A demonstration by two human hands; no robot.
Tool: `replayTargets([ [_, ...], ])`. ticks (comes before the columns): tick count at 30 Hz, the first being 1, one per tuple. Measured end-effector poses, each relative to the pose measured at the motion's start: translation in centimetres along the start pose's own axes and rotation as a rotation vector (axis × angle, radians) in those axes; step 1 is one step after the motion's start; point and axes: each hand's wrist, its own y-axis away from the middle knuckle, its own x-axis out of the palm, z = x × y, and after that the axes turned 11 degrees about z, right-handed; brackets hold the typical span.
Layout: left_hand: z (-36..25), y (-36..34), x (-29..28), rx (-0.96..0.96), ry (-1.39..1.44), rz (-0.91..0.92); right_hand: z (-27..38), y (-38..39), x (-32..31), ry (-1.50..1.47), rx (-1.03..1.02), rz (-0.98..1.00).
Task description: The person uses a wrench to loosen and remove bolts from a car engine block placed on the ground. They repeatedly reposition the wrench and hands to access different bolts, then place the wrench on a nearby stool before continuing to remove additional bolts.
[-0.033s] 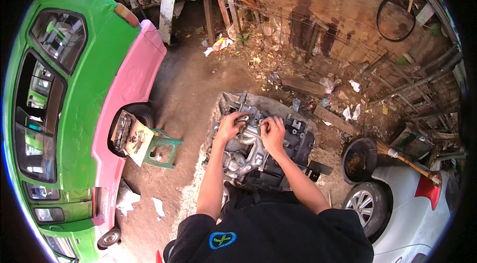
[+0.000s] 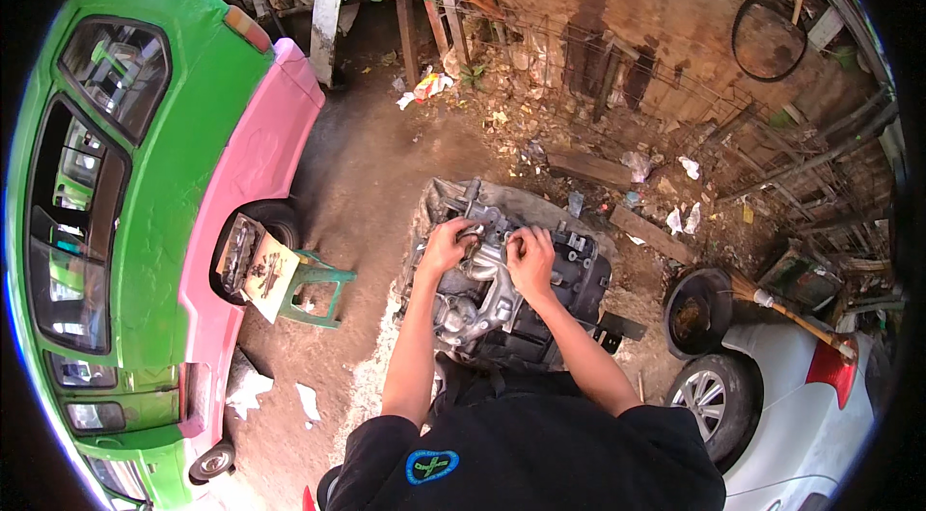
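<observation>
In front of me lies an engine [image 2: 577,281], with dark ribbed and black parts on its right side. A silver branched metal casting [image 2: 497,297], like an intake manifold, runs along its middle and left. My left hand [image 2: 446,247] is at the far left part of the casting, fingers bent inward and closed against the metal. My right hand [image 2: 530,262] rests across the casting's far right side, fingers curled down with the tips pressed together. Whatever small piece either hand may grip is hidden by the fingers.
A green stool [image 2: 328,291] at left bears a cardboard sheet [image 2: 275,284] with small metal parts. Beyond it stands a green and pink van [image 2: 217,106]. A black basin [image 2: 696,310] and a white car [image 2: 796,386] are at right. Wood planks [image 2: 656,233] and litter lie beyond the engine.
</observation>
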Motion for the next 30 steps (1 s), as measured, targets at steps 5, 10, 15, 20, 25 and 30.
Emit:
replayTargets([
  [5, 0.5, -0.9, -0.2, -0.184, -0.084, 0.021, -0.3, -0.8, 0.2, 0.021, 0.033, 0.028],
  [10, 0.7, -0.8, 0.1, -0.117, -0.058, -0.043, -0.3, -0.8, 0.1, 0.006, 0.045, 0.029],
  [15, 0.4, -0.8, -0.1, -0.197, -0.008, -0.02, -0.2, -0.8, 0.1, -0.007, 0.055, 0.027],
  [20, -0.2, -0.9, -0.4, -0.173, 0.059, -0.016, -0.2, -0.8, 0.2, -0.043, 0.062, 0.031],
  [25, 0.8, -1.3, -1.0, -0.165, -0.029, 0.109, -0.4, -0.9, 0.2, -0.018, 0.03, 0.007],
  [30, 1.5, -1.4, -0.6, -0.182, -0.029, 0.05, -0.3, -0.9, 0.1, -0.02, 0.052, 0.028],
])
